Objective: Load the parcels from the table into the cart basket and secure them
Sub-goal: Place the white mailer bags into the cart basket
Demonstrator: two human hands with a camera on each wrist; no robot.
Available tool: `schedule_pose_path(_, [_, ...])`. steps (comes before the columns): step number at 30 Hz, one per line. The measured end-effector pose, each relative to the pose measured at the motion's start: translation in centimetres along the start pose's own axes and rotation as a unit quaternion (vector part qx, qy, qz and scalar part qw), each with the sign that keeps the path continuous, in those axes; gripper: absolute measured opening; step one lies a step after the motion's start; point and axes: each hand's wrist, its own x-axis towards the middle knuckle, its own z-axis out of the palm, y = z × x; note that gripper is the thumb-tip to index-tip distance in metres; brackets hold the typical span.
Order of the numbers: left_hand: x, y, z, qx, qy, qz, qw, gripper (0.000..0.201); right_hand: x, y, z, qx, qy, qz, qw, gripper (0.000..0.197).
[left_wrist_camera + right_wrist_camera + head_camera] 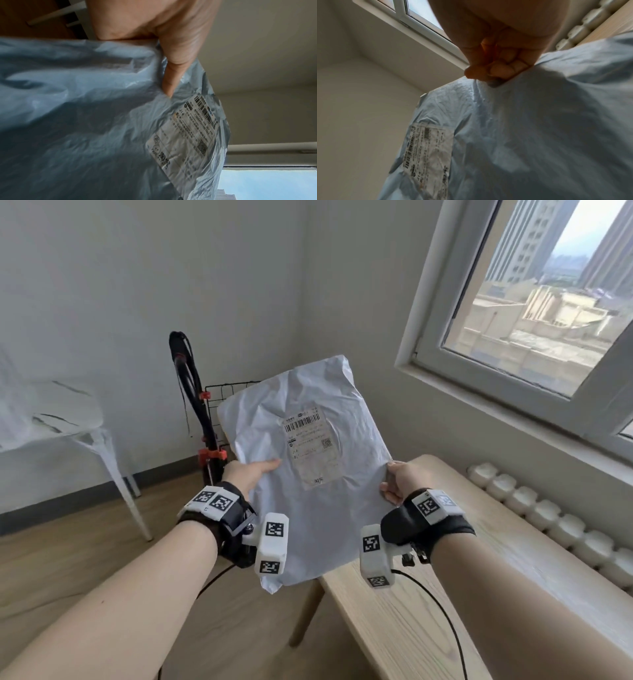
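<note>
A large pale grey-blue plastic mailer parcel (308,474) with a shipping label (310,445) hangs in the air, tilted up between both hands. My left hand (251,472) grips its left edge, thumb (173,75) lying on the front face. On the right edge, my right hand (399,481) pinches the plastic with curled fingers (501,67). The parcel (85,108) fills most of each wrist view (539,128). Behind it stands the cart, with a black handle (186,378), red clamps and a black wire basket (219,402) mostly hidden by the parcel.
A light wooden table (479,594) lies under my right arm, next to a white radiator (548,518) and a window (534,302). A white chair (68,422) stands at the left on the wooden floor (102,559). A black cable hangs from each wrist device.
</note>
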Motion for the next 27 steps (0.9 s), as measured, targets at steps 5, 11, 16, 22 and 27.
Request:
schedule_pose_path(5, [5.0,1.1,-1.6,-0.011,0.025,0.004,1.0,0.079,3.9,-0.9,5.3,0.031,-0.013,-0.011,0.999,0.02])
schedule_pose_path(11, [14.8,4.9,-2.6,-0.002,0.054,-0.006,0.999,0.086,11.8,-3.6,12.9,0.04,-0.044,0.002,0.998,0.023])
schedule_pose_path(16, [29.1,5.7,-2.7,-0.001,0.064,-0.035,0.997,0.101,19.5,-6.8,18.3,0.033,-0.037,0.049,0.998,0.014])
schedule_pose_path(22, [32.1,11.1,-1.3,0.028,0.096,-0.021,0.995,0.062,27.2,-8.3,24.8,0.015,-0.009,0.113,0.993,0.006])
schedule_pose_path(27, [40.6,12.5,-1.6,0.061,0.101,-0.036,0.992,0.065,32.9,-9.4,30.7,0.015,0.001,0.131,0.991,0.018])
